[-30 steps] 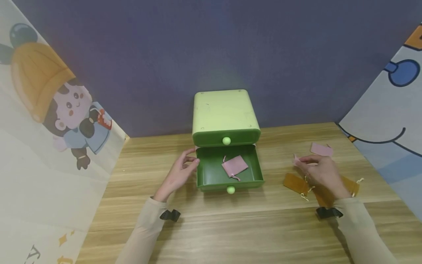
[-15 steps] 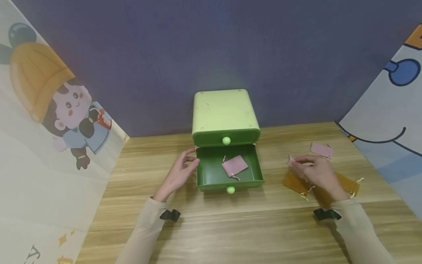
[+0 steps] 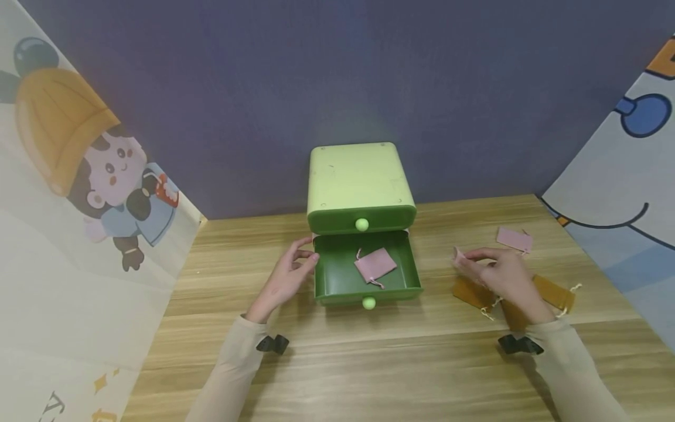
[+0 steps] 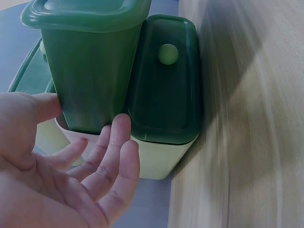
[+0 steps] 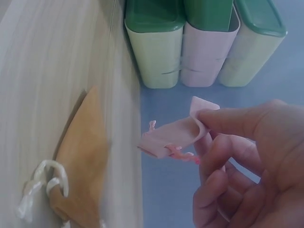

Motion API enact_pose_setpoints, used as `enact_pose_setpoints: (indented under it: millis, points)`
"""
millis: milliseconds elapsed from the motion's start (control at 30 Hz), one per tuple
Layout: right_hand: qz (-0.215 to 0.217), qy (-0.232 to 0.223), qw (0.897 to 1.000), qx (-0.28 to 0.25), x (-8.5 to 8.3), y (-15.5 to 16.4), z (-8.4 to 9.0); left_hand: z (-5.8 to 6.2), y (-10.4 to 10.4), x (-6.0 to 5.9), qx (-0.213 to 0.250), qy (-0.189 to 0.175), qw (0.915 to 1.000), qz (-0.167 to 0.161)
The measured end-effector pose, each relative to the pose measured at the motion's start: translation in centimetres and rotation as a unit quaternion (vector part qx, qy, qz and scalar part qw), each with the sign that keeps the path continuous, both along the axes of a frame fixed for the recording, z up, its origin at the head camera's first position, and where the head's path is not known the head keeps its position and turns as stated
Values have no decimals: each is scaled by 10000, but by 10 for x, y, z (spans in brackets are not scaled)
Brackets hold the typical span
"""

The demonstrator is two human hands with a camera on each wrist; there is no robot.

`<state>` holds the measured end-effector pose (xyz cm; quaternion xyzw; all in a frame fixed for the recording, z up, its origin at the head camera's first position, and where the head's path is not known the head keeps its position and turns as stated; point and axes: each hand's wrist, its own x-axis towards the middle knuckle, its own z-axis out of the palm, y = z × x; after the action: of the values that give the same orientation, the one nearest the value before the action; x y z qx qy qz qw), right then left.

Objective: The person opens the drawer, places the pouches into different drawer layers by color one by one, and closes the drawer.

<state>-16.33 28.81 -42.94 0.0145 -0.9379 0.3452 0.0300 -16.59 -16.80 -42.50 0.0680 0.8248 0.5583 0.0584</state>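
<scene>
Pink pouch (image 3: 460, 258) sits pinched in right hand (image 3: 503, 276) fingertips; left hand (image 3: 285, 275) fingers, relaxed and spread, touch the open green drawer (image 3: 366, 271) beside them.

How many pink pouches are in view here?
3. One pink pouch lies in the open drawer, one lies on the table's far right, and one is pinched by the right hand. Others may be hidden.

Left hand (image 3: 285, 275) forward, fingers relaxed, loosely spread, palm facing right. Right hand (image 3: 501, 275) raised, thumb and forefinger in pinch grip, other fingers curled.
</scene>
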Motion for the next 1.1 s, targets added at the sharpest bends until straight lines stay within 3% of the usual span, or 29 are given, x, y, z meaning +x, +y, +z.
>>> enact_pose_setpoints:
  millis: [400, 767, 1100]
  points:
    - [334, -94, 9991, -234, 2, -14, 10, 1, -1, 0, 6, 6, 10000, -16]
    - [346, 68, 9993, -122, 6, -21, 17, 2, 0, 0, 24, -6, 10000, 6]
    - [529, 53, 9976, -442, 10, -33, 24, -1, -1, 0, 59, -57, 10000, -10]
